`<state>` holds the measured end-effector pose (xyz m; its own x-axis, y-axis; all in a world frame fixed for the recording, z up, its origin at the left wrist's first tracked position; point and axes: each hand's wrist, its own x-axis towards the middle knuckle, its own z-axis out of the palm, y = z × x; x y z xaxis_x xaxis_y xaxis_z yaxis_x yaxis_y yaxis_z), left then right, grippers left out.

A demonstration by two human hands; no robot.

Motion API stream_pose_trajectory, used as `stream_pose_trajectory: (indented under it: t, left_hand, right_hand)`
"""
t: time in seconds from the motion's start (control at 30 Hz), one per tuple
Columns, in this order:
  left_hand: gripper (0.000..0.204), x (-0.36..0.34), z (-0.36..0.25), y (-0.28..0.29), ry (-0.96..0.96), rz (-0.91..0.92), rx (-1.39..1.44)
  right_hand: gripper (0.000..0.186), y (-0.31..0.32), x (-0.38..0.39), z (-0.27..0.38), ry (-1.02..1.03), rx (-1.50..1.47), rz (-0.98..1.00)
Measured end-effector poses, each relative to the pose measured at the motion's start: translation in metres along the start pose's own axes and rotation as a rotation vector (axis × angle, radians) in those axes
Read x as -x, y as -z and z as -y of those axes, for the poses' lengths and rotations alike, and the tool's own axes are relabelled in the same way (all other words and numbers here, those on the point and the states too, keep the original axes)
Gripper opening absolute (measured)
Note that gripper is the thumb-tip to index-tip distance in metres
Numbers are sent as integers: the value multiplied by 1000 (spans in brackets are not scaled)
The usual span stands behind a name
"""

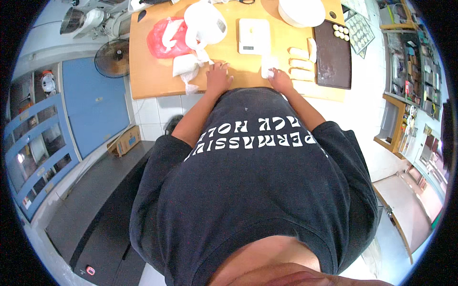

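Observation:
My left hand [219, 77] rests on the wooden table, fingers spread and holding nothing, just right of a small clear bag of white powder [185, 65]. Under my right hand [280, 79] is a flat white scraper [268, 65], its near end gripped by my fingers. Beyond the scraper stands a white kitchen scale [259, 44] with a small pale piece of dough [250, 31] on its top. Several pale dough rolls [301, 64] lie to the right of my right hand. Farther right, small round dough pieces [340, 32] sit on a dark tray [333, 64].
A white bowl [301, 12] stands at the table's far right. At the far left are a red plastic bag [164, 40] and a full white bag [205, 23]. A fan [112, 58] stands beside the table's left edge. Patterned sheets [359, 33] lie past the tray.

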<state>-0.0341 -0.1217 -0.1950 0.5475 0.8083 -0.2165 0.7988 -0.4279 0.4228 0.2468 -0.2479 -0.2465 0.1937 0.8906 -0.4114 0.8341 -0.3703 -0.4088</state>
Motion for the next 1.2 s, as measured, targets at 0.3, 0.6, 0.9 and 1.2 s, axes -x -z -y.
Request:
stream_pose_trajectory:
  t: [0.3,0.6,0.9,1.2]
  left_hand:
    - [49,5,5,-23,-35,-32,-194]
    - [38,6,-14,-48,207,-304,-209]
    - [51,31,-64,-51,331,-182,87]
    - [53,7,-59,-21,206,-224,-21]
  right_hand:
    - [37,39,-7,-4,92,-189,-89]
    - [35,39,-4,-39,181,-219,-93]
    - [38,46,-16,-35,214,-245,43]
    - [42,44,-40,-2,187,-174,110]
